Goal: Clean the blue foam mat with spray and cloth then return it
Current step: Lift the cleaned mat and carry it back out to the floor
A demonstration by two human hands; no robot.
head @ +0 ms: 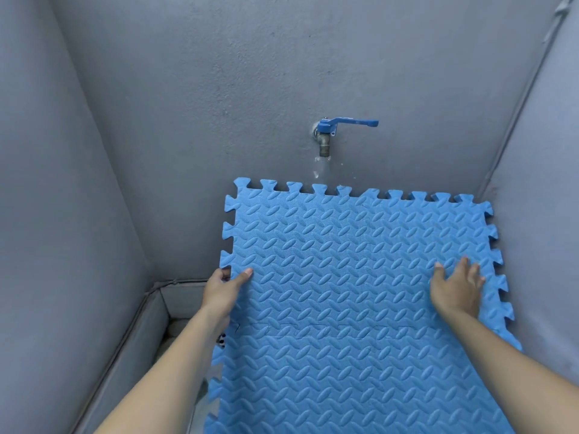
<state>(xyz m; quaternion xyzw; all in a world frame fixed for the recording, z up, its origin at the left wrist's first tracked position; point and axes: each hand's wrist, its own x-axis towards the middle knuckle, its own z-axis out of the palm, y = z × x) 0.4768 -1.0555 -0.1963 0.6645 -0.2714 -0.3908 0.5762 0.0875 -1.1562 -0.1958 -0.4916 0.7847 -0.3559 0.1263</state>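
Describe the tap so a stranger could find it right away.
Look at the grey back wall, straight above the top edge of the blue foam mat. The tap sticks out there: a dull metal spout with a bright blue lever pointing right, the only fitting on that wall.

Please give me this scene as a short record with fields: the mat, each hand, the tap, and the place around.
mat: blue foam mat, interlocking edges, held up in front of the wall below the tap
left hand: left hand grips the mat's left edge, thumb on the front face
right hand: right hand lies flat on the mat's front, fingers spread, near the right edge
tap: tap with blue lever, on the wall above the mat
place: grey walls on three sides
spray, cloth: not in view
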